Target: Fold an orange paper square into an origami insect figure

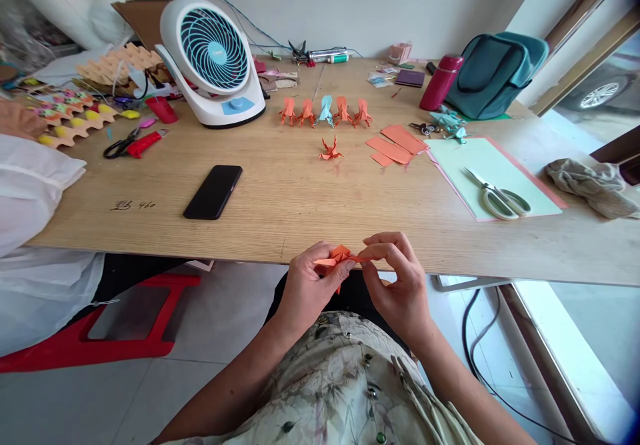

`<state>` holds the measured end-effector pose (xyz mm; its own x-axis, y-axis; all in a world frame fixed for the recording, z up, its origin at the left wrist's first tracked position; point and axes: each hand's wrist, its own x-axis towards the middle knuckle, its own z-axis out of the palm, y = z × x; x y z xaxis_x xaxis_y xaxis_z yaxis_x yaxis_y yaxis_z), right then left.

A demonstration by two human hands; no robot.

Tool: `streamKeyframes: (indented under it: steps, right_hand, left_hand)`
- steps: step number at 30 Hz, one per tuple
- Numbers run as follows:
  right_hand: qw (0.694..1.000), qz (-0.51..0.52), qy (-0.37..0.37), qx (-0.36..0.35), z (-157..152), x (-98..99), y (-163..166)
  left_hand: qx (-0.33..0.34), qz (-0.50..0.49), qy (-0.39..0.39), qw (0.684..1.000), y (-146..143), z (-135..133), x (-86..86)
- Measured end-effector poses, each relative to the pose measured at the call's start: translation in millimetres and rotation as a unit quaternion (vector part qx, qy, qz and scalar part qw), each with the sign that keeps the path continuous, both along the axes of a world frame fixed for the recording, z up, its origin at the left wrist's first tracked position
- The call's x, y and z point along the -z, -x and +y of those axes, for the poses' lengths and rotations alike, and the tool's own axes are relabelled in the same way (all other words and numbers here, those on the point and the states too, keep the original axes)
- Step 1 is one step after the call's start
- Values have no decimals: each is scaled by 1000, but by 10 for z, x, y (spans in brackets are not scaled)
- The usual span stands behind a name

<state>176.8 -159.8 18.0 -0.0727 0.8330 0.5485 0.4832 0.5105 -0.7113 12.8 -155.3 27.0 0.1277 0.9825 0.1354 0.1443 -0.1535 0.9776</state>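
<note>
My left hand (311, 285) and my right hand (397, 281) both pinch a small folded orange paper piece (341, 255) just in front of the near edge of the wooden table (280, 198). The fingers of each hand are closed on it from either side. Farther out on the table stands one finished orange paper figure (330, 149). Behind it is a row of several folded figures (325, 111), orange with one light blue. Flat orange paper pieces (395, 145) lie to their right.
A black phone (213, 191) lies left of centre. A white desk fan (213, 61) stands at the back left, with red-handled scissors (133, 143) beside it. Green paper sheet (480, 165) with white scissors (497, 195) lies right. A teal bag (495, 71), a red bottle (440, 81) and a grey cloth (593, 185) are beyond.
</note>
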Motion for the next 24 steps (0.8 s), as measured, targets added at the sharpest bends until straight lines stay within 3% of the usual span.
streamKeyframes:
  steps: [9, 16, 21, 24]
  right_hand:
    - [998, -9, -59, 2, -11, 56, -9]
    - [997, -12, -68, -18, 10, 84, -37]
    - [997, 48, -50, -34, 22, 82, -16]
    - [993, 110, 12, -52, 12, 104, -9]
  left_hand:
    - [20, -53, 38, 998, -4, -2, -10]
    - [0, -38, 33, 999, -6, -21, -3]
    - [-14, -19, -44, 999, -12, -33, -68]
    - [1, -4, -49, 999, 17, -32, -91]
